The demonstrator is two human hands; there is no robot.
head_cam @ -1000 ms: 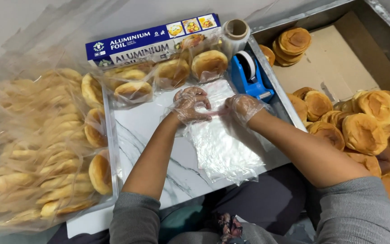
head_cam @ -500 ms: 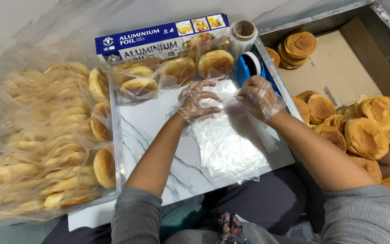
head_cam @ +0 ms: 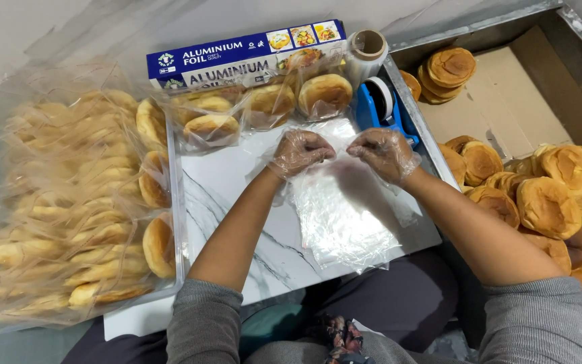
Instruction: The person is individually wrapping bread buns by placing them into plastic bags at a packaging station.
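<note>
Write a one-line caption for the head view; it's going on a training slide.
Gloved left hand and right hand pinch a clear plastic bag over a marble board, buns alongside.

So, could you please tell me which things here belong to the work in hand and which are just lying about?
In use: left hand, right hand, clear bags, board.
Lying about: foil box, tape dispenser, film roll, cardboard.

- Your board [head_cam: 237, 195] is white with grey marble veins.
- Your sleeves [head_cam: 203, 323] are grey.
- The foil box [head_cam: 237, 61] is dark blue with white lettering.
- The tape dispenser [head_cam: 382, 108] is bright blue.
- The buns [head_cam: 547, 202] are golden brown.
- The cardboard [head_cam: 506, 101] is tan.
</note>
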